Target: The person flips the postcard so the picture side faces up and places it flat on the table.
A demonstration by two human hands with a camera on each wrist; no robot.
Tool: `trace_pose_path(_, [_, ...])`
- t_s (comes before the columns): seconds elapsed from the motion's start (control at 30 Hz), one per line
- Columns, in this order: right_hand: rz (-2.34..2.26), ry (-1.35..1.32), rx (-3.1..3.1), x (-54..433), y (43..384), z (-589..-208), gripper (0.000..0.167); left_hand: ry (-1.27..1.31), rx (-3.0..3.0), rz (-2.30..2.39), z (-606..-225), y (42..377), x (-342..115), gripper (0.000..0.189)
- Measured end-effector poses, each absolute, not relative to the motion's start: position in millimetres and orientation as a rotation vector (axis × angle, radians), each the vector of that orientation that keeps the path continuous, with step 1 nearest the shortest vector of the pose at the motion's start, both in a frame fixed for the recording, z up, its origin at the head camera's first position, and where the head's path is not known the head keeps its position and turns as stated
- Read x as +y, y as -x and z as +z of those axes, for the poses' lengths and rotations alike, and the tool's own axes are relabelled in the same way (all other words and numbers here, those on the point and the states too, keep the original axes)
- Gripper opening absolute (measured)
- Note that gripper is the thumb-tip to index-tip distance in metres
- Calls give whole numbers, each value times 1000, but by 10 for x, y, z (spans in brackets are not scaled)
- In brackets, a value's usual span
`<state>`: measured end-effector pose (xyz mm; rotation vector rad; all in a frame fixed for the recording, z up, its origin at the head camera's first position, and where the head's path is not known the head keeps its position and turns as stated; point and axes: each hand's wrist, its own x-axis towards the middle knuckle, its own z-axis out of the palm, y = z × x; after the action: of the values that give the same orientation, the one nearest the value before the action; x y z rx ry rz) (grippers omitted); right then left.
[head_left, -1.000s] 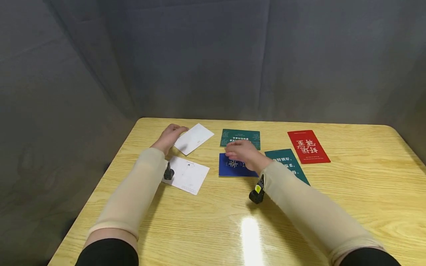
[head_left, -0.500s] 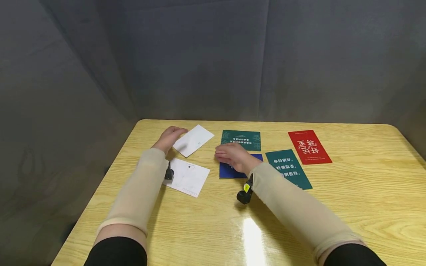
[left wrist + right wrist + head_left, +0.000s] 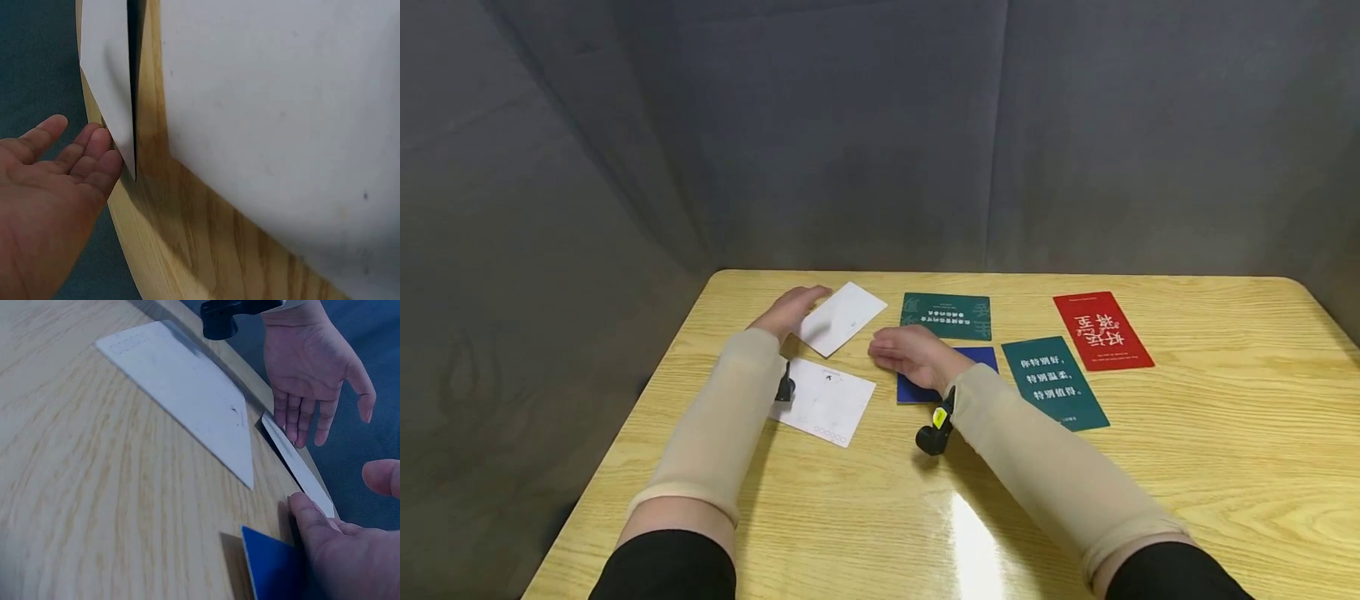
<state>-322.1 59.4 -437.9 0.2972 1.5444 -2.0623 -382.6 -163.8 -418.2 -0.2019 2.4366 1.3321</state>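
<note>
My left hand (image 3: 786,311) is at the left side of the far white card (image 3: 844,318). In the left wrist view the fingers (image 3: 100,147) are loosely extended, their tips right at the card's edge, with the thumb held apart. A second white card (image 3: 827,404), with a row of small printed circles, lies nearer, partly under my left forearm. My right hand (image 3: 913,354) hovers over the left part of a blue card (image 3: 913,392) and hides much of it. Its fingers are extended together toward the white cards, thumb apart, nothing held, as the right wrist view shows.
Behind the blue card lies a green card (image 3: 947,315) with white characters. Another green card (image 3: 1051,379) and a red card (image 3: 1105,332) lie to the right. The wooden table (image 3: 865,517) ends at a dark grey curtain (image 3: 850,150).
My right hand has moved left across the blue card, toward the white cards, uncovering more of the near green card. My left hand stays at the far white card.
</note>
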Motion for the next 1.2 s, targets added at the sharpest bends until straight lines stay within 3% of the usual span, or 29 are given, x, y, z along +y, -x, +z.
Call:
trace_pose_path(0.3, [-2180, -339, 1350, 543, 3220, -4312, 46, 159, 2374, 1330, -4157, 3848, -1615, 81])
trace_pose_path(0.83, [-2209, -301, 1406, 439, 3220, -4388, 26, 304, 2301, 1406, -4240, 3833, -1597, 79])
trace_pose_path(1.2, [-2268, -385, 1478, 348, 3243, -4456, 51, 231, 2307, 1428, -4258, 3808, -1603, 70])
